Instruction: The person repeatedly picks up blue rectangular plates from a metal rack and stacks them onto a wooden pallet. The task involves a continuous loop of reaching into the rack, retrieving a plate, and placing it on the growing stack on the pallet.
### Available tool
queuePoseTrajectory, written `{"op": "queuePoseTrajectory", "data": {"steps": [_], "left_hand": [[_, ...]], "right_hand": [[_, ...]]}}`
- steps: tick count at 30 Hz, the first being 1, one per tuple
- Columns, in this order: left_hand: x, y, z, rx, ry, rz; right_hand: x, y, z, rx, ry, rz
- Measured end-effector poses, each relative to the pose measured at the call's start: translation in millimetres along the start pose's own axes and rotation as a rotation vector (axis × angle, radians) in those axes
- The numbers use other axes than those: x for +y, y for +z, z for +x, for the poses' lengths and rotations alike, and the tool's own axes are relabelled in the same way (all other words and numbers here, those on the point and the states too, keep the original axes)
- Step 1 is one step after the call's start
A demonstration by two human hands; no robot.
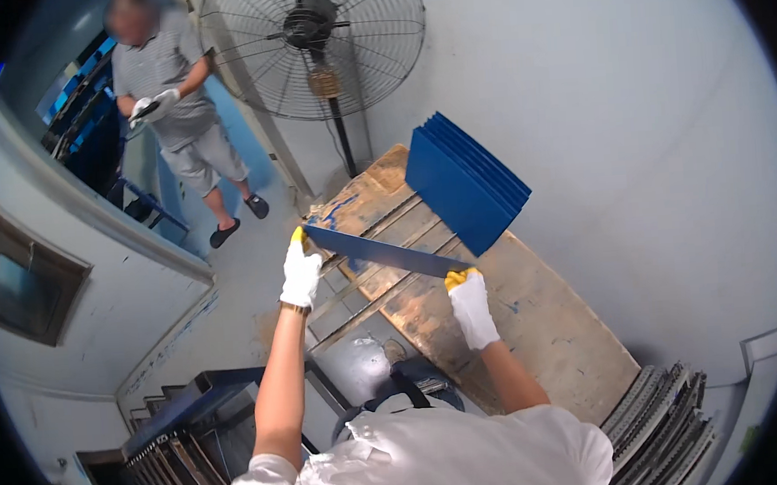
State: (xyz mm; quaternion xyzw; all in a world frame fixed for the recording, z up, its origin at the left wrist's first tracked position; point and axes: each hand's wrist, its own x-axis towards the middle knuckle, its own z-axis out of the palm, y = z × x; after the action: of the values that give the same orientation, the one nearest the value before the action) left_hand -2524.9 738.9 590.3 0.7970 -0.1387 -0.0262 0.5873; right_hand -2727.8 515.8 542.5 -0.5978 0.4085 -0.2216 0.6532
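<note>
Between my two hands I hold a flat blue panel, seen nearly edge-on as a long thin strip above the workbench. My left hand, in a white glove with yellow fingertips, is closed on its left end. The right end is gripped by my right hand, gloved the same way. Just beyond, several blue panels stand on edge side by side on the wooden workbench. Metal rails cross the bench and stick out past its left edge, below the panel in my hands.
A large pedestal fan stands behind the bench by the wall. At the far left another person with white gloves stands in the doorway, holding a dark object. A dark rack is at lower left; stacked slotted metal strips lie at lower right.
</note>
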Motion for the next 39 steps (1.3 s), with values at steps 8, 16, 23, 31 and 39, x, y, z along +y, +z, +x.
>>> {"op": "queuePoseTrajectory", "data": {"steps": [8,16,23,31,39], "left_hand": [[12.4,157.0,110.3,-0.435,-0.076,-0.275],[16.0,223.3,172.6,-0.459,-0.170,0.036],[10.3,236.7,180.7,-0.338,0.040,0.050],[8.9,229.4,181.2,-0.557,-0.243,0.026],[-6.5,216.6,130.0,-0.425,-0.060,0.112]], "right_hand": [[-24.6,-32.2,17.9,0.267,-0.025,0.076],[-44.4,-26.7,57.1,0.229,-0.158,-0.544],[-59.9,-40.1,58.0,0.207,-0.201,-0.568],[-31.2,-42.4,76.2,0.194,-0.217,-0.716],[-24.0,-57.7,78.2,0.165,-0.140,-0.528]]}}
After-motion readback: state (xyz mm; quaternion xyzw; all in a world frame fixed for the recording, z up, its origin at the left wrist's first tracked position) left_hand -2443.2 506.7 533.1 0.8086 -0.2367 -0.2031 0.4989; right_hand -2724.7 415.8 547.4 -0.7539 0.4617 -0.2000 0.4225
